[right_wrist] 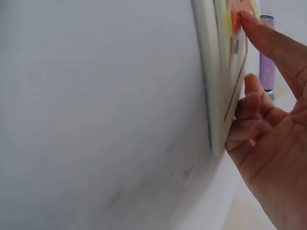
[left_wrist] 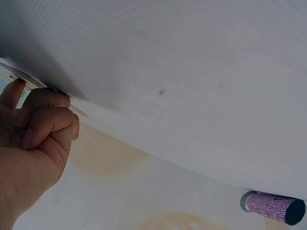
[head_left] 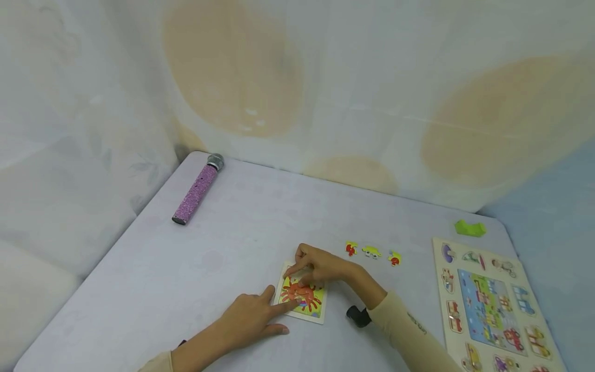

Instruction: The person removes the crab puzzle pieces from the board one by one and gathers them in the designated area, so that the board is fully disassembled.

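Under the fingertips: crab jigsaw (head_left: pixel 310 309), left hand (head_left: pixel 249 316) pressing with straight index, right hand (head_left: pixel 324 264) touching with bent fingers, no grip visible. Rightward and beyond the right fingers: three loose jigsaw pieces (head_left: pixel 371 251), row sideways, right hand nearer.

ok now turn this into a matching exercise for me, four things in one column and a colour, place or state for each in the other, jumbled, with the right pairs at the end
Things
1. small framed puzzle
2. microphone
3. loose puzzle pieces
4. green block

Descriptions
A. lying in a row of three
B. just beyond the large puzzle board
C. shows a red crab on yellow
D. glittery purple with a silver end

Right pairs: 1-C, 2-D, 3-A, 4-B
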`<move>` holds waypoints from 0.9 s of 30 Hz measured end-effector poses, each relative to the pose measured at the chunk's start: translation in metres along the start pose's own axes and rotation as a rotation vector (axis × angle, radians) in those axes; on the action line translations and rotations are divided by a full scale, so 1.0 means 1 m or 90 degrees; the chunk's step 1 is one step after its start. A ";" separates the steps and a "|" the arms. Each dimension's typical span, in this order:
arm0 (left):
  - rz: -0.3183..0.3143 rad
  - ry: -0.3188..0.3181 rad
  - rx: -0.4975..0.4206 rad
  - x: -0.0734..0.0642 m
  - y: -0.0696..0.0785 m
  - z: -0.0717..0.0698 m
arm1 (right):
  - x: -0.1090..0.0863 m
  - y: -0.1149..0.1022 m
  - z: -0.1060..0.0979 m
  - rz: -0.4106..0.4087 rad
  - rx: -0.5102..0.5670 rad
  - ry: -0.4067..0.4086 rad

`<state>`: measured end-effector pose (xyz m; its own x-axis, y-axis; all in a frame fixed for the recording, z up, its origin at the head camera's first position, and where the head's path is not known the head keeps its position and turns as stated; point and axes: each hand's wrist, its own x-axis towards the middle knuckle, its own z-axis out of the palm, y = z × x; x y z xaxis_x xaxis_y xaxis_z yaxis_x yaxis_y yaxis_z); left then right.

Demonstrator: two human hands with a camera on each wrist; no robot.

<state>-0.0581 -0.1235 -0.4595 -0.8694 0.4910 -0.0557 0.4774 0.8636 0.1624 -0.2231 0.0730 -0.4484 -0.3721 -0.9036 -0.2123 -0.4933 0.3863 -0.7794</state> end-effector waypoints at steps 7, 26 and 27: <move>0.007 0.000 -0.003 0.001 0.000 0.001 | -0.013 0.004 0.003 0.009 -0.022 0.066; -0.010 0.018 -0.061 0.000 -0.020 -0.009 | -0.026 -0.011 0.018 0.112 -0.142 0.206; -0.017 0.027 -0.061 0.000 -0.022 -0.011 | -0.026 -0.013 0.020 0.120 -0.163 0.217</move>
<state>-0.0702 -0.1440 -0.4525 -0.8873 0.4608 -0.0197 0.4412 0.8605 0.2549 -0.1910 0.0876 -0.4449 -0.6906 -0.7167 -0.0970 -0.5543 0.6106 -0.5656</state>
